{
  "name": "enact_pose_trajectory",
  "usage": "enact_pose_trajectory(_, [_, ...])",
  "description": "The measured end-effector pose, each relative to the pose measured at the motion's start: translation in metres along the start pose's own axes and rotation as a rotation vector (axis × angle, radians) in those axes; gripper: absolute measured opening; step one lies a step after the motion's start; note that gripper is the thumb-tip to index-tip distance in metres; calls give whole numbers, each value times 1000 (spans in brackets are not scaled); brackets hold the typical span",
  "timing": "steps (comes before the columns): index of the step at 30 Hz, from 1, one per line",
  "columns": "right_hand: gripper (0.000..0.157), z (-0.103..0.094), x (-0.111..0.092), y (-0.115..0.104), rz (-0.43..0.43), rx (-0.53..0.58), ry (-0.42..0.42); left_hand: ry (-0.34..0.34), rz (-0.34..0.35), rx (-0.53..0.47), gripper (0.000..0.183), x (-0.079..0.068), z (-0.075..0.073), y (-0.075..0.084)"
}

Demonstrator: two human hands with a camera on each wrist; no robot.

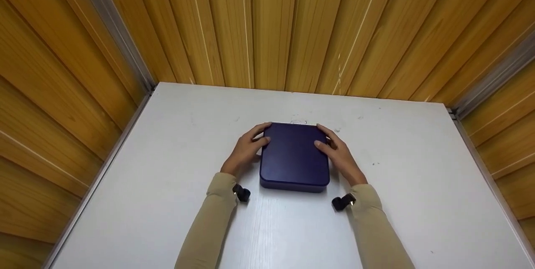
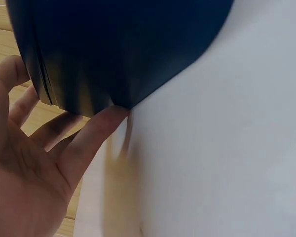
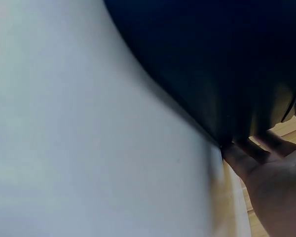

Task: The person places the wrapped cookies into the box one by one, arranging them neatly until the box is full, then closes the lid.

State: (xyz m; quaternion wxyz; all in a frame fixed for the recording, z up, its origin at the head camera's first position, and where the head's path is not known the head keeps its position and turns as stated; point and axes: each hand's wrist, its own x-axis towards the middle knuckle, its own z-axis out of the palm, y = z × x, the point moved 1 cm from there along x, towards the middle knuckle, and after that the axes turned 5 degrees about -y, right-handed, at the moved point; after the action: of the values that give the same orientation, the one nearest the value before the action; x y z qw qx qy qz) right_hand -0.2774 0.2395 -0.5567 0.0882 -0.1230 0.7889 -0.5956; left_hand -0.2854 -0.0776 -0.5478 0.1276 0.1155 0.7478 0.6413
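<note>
A dark blue rectangular box (image 1: 294,154) with rounded corners lies on the white table, its flat top facing up. A thin seam runs along its side in both wrist views. My left hand (image 1: 247,152) grips its left side, thumb at the top edge and fingers along the far part of that side. On the opposite side my right hand (image 1: 340,156) holds it in the same way. In the left wrist view the left fingers (image 2: 91,133) touch the box's side wall (image 2: 84,84) close to the tabletop. The box's contents, if any, are hidden.
The white table (image 1: 200,135) extends around the box on all sides. Wood-patterned panels (image 1: 271,30) rise behind it and at both sides, with grey metal posts at the corners. Each wrist carries a small black camera (image 1: 241,193) above a tan sleeve (image 1: 209,227).
</note>
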Motion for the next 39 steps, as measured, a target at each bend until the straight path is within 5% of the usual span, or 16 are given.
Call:
enact_pose_trajectory(5, [67, 1, 0, 2, 12, -3, 2, 15, 7, 63, 51, 0, 0, -3])
enact_pose_trajectory(24, [68, 1, 1, 6, 45, -46, 18, 32, -8, 53, 50, 4, 1, -3])
enact_pose_trajectory(39, [67, 0, 2, 4, 17, -58, 4, 63, 45, 115, 49, 7, -1, -2])
